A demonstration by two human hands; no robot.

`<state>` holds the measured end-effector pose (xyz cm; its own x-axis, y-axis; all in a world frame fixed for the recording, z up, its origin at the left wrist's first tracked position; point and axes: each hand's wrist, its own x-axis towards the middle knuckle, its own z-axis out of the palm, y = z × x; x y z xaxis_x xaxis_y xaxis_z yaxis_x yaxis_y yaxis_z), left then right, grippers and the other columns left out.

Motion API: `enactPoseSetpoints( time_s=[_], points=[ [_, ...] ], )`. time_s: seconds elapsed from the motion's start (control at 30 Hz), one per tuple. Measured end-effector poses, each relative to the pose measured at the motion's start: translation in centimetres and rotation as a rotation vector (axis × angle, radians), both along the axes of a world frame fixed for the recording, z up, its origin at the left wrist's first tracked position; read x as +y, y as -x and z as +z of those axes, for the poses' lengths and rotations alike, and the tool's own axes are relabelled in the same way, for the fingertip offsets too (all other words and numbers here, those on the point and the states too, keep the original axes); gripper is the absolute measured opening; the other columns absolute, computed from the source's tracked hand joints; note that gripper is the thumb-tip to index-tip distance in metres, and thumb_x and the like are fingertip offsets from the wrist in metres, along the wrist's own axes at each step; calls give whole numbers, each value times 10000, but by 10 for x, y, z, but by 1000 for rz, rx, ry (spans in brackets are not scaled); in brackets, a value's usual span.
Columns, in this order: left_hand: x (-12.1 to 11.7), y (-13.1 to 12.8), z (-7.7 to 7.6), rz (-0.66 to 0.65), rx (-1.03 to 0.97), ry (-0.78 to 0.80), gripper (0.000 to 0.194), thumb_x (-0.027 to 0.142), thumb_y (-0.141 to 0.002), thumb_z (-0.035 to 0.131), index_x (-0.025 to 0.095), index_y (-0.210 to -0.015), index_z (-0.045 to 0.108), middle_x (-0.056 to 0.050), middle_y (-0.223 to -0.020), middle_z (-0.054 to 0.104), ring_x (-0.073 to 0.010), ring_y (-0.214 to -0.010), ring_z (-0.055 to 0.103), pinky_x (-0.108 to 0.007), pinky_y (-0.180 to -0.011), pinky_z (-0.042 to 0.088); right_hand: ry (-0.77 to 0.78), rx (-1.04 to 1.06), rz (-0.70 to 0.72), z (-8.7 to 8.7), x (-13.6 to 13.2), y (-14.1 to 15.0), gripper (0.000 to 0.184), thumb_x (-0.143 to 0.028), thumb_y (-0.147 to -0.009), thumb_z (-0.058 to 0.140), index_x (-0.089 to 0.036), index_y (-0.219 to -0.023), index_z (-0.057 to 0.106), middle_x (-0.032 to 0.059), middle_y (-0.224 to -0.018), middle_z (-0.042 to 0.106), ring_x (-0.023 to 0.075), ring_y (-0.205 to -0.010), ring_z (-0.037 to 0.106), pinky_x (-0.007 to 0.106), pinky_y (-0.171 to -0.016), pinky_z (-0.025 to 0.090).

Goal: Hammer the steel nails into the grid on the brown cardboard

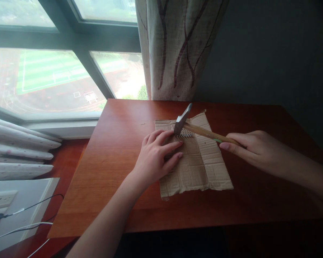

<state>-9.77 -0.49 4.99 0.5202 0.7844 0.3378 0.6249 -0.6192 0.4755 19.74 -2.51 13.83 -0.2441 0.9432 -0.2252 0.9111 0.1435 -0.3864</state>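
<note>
My right hand (254, 148) is closed round the end of the wooden handle of a hammer (201, 131). The hammer's metal head is tilted over a small perforated metal plate (187, 133), close to my left fingertips. That plate lies on a creased, torn-edged sheet of cardboard (218, 168). My left hand (158, 154) rests on the cardboard's left side with fingers and thumb apart, its fingertips at the plate's left edge. Part of the plate is hidden behind the hammer head and my fingers, so I cannot tell whether they press on it.
The cardboard lies on a reddish-brown wooden table (110, 172). Behind it hang a patterned curtain (177, 53) and a window (56, 71). A wall socket (2, 200) with a plug and cables is at lower left, beyond the table's left edge.
</note>
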Motion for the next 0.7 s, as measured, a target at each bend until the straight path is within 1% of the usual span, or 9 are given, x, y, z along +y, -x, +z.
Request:
enactPoseSetpoints(
  time_s=[0.5, 0.6, 0.7],
  points=[
    [0, 0, 1, 2, -13, 12, 313, 407, -965, 616, 310, -1229, 751, -63, -1441, 604, -326, -1344, 484, -559, -1133, 391, -9, -10, 18, -1, 1, 1, 536, -663, -984, 435, -221, -719, 582, -22, -571, 537, 134, -513, 497, 286, -535, 315],
    [-1, 0, 2, -4, -22, 25, 316, 406, -963, 621, 314, -1238, 746, -54, -1460, 595, -325, -1352, 478, -561, -1139, 386, -39, 6, -20, 1, -2, -2, 536, -675, -978, 436, -223, -725, 575, -38, -546, 487, 123, -487, 454, 282, -513, 300],
    [-1, 1, 2, -11, -28, 32, 317, 402, -962, 624, 321, -1247, 739, -44, -1477, 585, -324, -1365, 468, -565, -1148, 377, -97, 22, -89, 1, -6, -6, 539, -677, -965, 464, -222, -685, 535, -47, -517, 425, 112, -467, 397, 287, -492, 270]
  ],
)
